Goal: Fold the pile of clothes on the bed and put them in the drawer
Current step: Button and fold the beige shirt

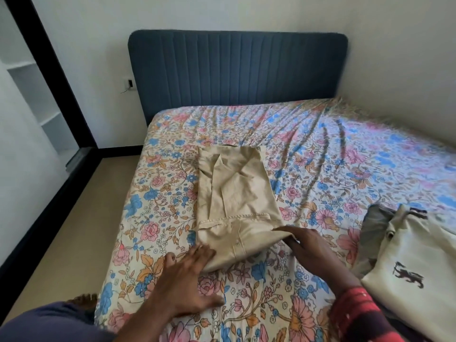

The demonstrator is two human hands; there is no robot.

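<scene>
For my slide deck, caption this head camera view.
Both hands at the near end of folded beige trousers on a floral bed.

2 bare forearms, red-and-black patterned sleeve [357,314] at the right wrist, dark navy garment [49,322] lower left.

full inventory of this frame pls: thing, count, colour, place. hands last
beige garment: 1, tan, partly folded, centre of bed
cream garment: 1, off-white with dark animal print, right edge of bed
grey garment: 1, grey, under the cream one
bedsheet: 1, floral pink, blue and orange, covering the bed
headboard: 1, dark blue, against far wall
wall socket: 1, white, left of headboard
shelves: white, far left
left hand: fingers straight, touching beige garment's near left corner
right hand: gripping its near right edge; red patterned sleeve
</scene>
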